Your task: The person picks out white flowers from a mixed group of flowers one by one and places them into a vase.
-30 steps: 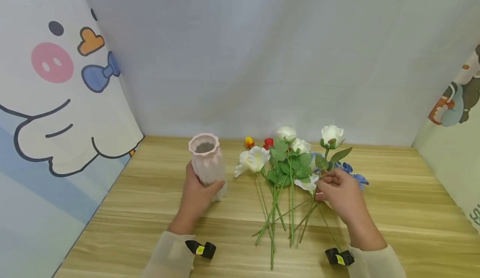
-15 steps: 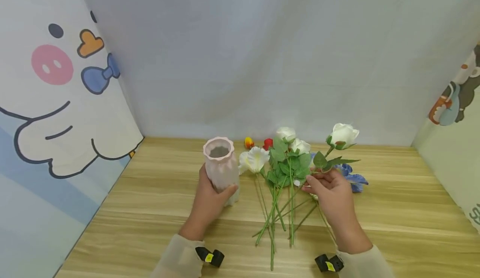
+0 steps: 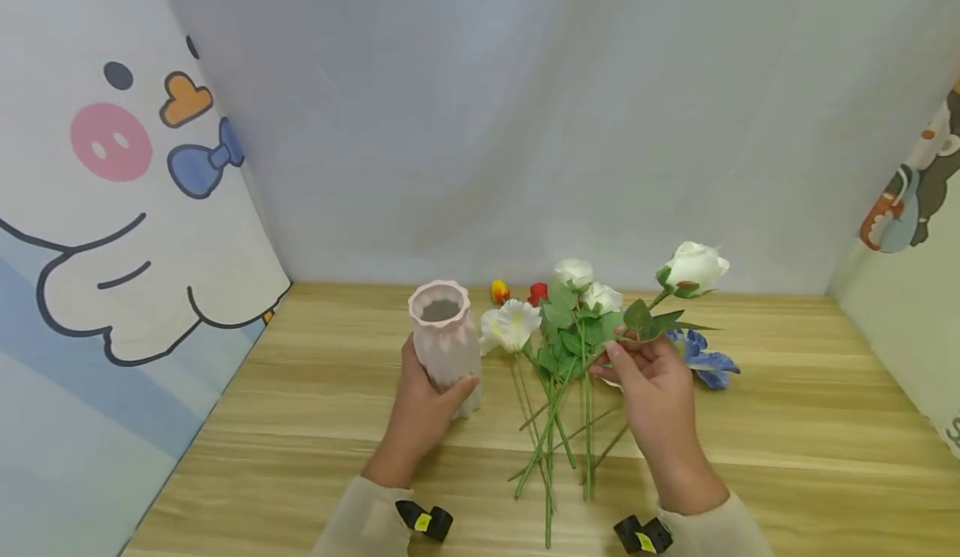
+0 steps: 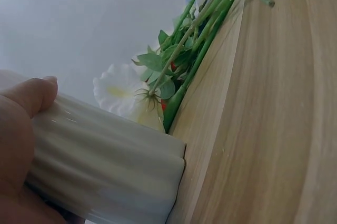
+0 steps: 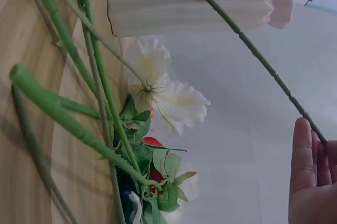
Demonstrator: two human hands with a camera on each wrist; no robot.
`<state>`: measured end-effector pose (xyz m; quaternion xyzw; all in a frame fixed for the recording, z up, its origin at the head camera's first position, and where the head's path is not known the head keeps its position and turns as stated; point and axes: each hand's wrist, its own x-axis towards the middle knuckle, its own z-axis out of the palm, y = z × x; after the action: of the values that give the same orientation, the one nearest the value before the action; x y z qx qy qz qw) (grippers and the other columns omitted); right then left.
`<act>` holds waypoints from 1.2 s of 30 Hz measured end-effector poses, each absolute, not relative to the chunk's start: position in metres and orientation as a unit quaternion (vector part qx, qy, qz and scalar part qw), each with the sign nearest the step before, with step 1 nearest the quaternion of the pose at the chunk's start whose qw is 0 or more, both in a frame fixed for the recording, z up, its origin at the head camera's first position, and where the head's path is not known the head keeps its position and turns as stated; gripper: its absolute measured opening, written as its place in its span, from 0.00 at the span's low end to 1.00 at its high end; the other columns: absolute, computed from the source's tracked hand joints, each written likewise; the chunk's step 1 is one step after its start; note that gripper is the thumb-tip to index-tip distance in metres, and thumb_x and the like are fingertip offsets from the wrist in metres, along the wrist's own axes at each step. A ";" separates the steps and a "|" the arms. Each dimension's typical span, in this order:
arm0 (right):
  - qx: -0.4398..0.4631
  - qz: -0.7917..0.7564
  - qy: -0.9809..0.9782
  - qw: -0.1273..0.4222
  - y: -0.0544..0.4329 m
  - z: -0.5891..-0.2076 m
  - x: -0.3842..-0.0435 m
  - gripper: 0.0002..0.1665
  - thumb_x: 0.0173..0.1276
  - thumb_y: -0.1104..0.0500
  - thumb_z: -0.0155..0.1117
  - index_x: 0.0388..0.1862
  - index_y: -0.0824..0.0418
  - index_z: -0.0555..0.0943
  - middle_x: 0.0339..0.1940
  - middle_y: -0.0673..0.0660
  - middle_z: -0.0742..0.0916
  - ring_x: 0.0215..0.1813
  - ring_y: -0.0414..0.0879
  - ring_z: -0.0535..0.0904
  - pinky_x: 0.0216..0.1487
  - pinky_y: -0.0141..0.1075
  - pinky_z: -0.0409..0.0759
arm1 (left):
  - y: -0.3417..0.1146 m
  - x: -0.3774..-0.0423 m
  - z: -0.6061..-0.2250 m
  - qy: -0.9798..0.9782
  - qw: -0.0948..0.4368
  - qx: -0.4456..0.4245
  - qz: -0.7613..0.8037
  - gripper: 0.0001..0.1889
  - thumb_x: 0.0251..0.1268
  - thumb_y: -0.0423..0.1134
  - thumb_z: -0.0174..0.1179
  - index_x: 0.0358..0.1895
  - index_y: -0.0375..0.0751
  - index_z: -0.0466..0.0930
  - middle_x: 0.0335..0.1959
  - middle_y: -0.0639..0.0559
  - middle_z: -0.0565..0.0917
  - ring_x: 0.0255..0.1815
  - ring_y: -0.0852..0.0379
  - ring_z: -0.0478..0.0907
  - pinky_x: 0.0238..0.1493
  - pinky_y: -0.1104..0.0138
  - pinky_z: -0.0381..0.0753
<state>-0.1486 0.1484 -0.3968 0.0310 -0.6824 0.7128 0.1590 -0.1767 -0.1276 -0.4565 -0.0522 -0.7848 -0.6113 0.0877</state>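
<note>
A pale pink-and-white ridged vase stands on the table, its scalloped mouth facing up. My left hand grips its side, the thumb across the front. In my right hand, raised over the flower pile, the fingers pinch the stem of a white rose. The bloom leans up to the right. In the right wrist view the bare green stem slants away from the fingers, and its cut end overlaps the vase's outline; whether they touch I cannot tell.
Several flowers lie between the hands: a white ruffled bloom, white roses, a red bloom and a yellow-red one. Crossed green stems point toward me. A blue flower lies at right. A grey cloth hangs behind.
The vase and my left hand have shifted right. My right hand has drawn left with the white rose, whose bloom has tipped outward to the right.
</note>
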 end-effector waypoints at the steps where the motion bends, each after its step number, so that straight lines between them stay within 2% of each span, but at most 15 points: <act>1: 0.032 0.716 -0.679 0.160 0.147 -0.396 -0.150 0.13 0.79 0.69 0.56 0.59 0.72 0.72 0.51 0.62 0.80 0.47 0.50 0.84 0.46 0.41 0.86 | -0.128 -0.177 -0.457 -0.786 0.089 -0.053 -0.610 0.52 0.61 0.36 0.74 0.80 0.44 0.45 0.65 0.40 0.70 0.63 0.40 0.72 0.63 0.41 0.69; 8: 0.055 0.731 -0.653 0.188 0.136 -0.387 -0.159 0.10 0.79 0.68 0.58 0.56 0.66 0.74 0.51 0.65 0.80 0.48 0.53 0.83 0.47 0.42 0.86 | -0.129 -0.177 -0.460 -0.789 0.089 -0.053 -0.605 0.52 0.61 0.36 0.74 0.81 0.46 0.44 0.66 0.41 0.69 0.63 0.41 0.71 0.64 0.41 0.69; 12: 0.082 0.743 -0.632 0.206 0.127 -0.381 -0.162 0.09 0.78 0.69 0.58 0.54 0.67 0.74 0.50 0.64 0.80 0.48 0.56 0.83 0.46 0.44 0.86 | -0.129 -0.178 -0.460 -0.792 0.087 -0.051 -0.602 0.52 0.61 0.37 0.74 0.81 0.46 0.44 0.66 0.41 0.69 0.63 0.41 0.72 0.64 0.42 0.69; 18: 0.109 0.742 -0.621 0.227 0.113 -0.366 -0.166 0.11 0.79 0.67 0.58 0.56 0.67 0.72 0.51 0.62 0.79 0.47 0.54 0.83 0.47 0.43 0.86 | -0.129 -0.179 -0.460 -0.787 0.091 -0.062 -0.608 0.52 0.61 0.37 0.74 0.80 0.48 0.45 0.66 0.42 0.69 0.62 0.42 0.72 0.63 0.42 0.70; 24: 0.134 0.741 -0.612 0.242 0.107 -0.346 -0.173 0.11 0.79 0.67 0.59 0.56 0.67 0.74 0.49 0.65 0.80 0.48 0.55 0.83 0.48 0.44 0.85 | -0.128 -0.178 -0.460 -0.787 0.092 -0.060 -0.607 0.51 0.61 0.36 0.74 0.80 0.46 0.46 0.65 0.42 0.70 0.62 0.42 0.72 0.64 0.43 0.69; 28: 0.147 0.737 -0.606 0.258 0.106 -0.334 -0.177 0.09 0.78 0.68 0.59 0.54 0.63 0.75 0.47 0.63 0.80 0.48 0.56 0.83 0.47 0.45 0.85 | -0.127 -0.178 -0.459 -0.787 0.094 -0.067 -0.607 0.51 0.62 0.36 0.73 0.80 0.45 0.45 0.65 0.42 0.70 0.62 0.42 0.72 0.64 0.43 0.69; 36: 0.169 0.735 -0.597 0.273 0.104 -0.316 -0.183 0.10 0.79 0.64 0.59 0.56 0.63 0.74 0.48 0.59 0.79 0.49 0.56 0.82 0.48 0.45 0.85 | -0.128 -0.179 -0.460 -0.785 0.095 -0.064 -0.609 0.51 0.61 0.36 0.74 0.80 0.44 0.46 0.64 0.41 0.71 0.60 0.41 0.73 0.62 0.43 0.71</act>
<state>-0.1826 0.1041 -0.3158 0.1687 -0.5967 0.7355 0.2731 -0.1789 -0.1279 -0.4603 -0.0643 -0.7852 -0.6085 0.0953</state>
